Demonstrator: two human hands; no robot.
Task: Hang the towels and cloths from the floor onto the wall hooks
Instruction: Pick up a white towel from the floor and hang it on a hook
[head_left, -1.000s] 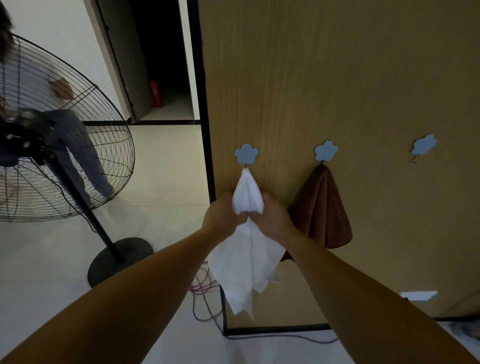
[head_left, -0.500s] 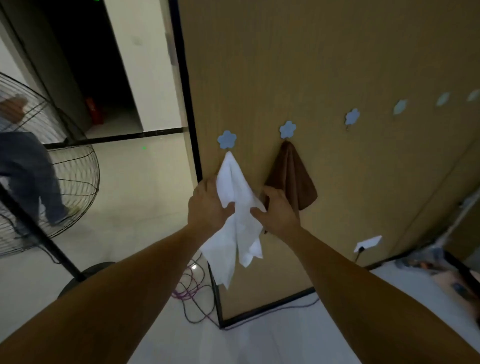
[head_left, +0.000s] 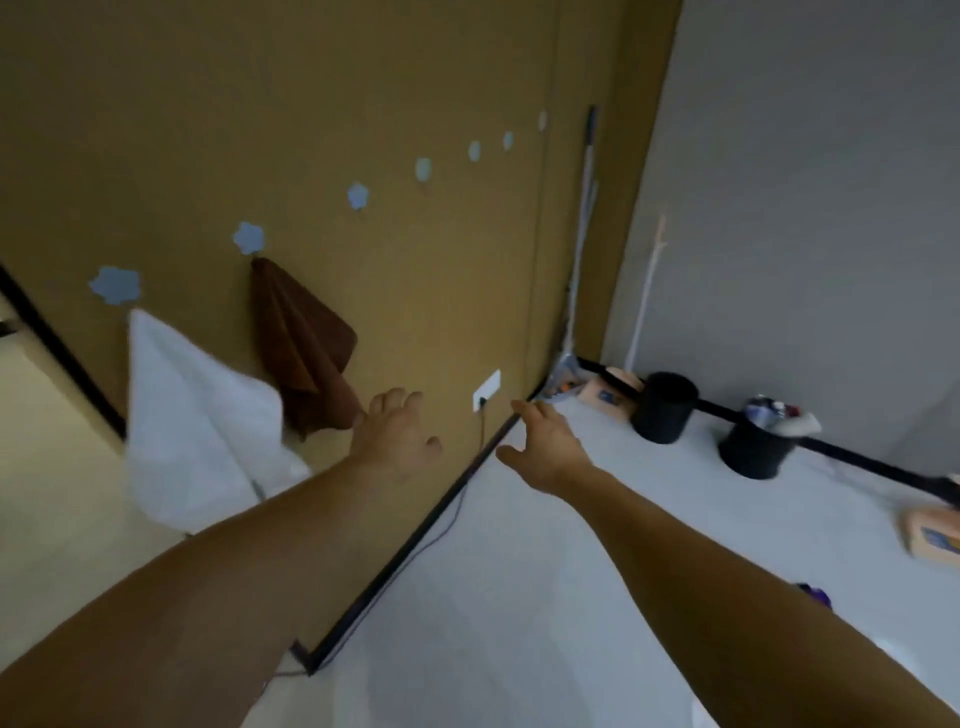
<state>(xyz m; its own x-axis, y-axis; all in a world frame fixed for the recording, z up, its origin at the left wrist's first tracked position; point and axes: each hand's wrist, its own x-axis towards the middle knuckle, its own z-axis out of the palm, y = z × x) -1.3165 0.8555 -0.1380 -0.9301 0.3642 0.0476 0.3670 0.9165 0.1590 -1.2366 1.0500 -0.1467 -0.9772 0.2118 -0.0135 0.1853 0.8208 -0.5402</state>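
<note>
Your left hand (head_left: 395, 436) reaches out just below centre, at about 7 o'clock, fingers loosely bent and holding nothing. Its fingertips lie just beside the lower corner of a brown cloth; the blur hides whether they touch. Your right hand (head_left: 540, 447) is level with it at 5 o'clock, fingers spread and relaxed, also empty, over the pale floor (head_left: 571, 597).

Sweeping from the left: at 9 o'clock a white towel (head_left: 197, 415) hangs from a blue flower-shaped hook (head_left: 115, 285) on the wooden wall (head_left: 363, 104), its folds falling behind your left forearm. Next, nearer the centre, the brown cloth (head_left: 301, 343) hangs from a second flower hook (head_left: 248, 238). Further bare flower hooks, starting with the third hook (head_left: 357, 196), climb in a row towards 12 o'clock. A white wall socket (head_left: 487, 389) sits low on the wall between your two hands. At 1 o'clock a long pole (head_left: 584, 208) leans in the corner. At 3 o'clock stands a black bin (head_left: 665, 408), and a second black bin (head_left: 753, 447) beside it at 4 o'clock holds mixed items, too blurred to name.
</note>
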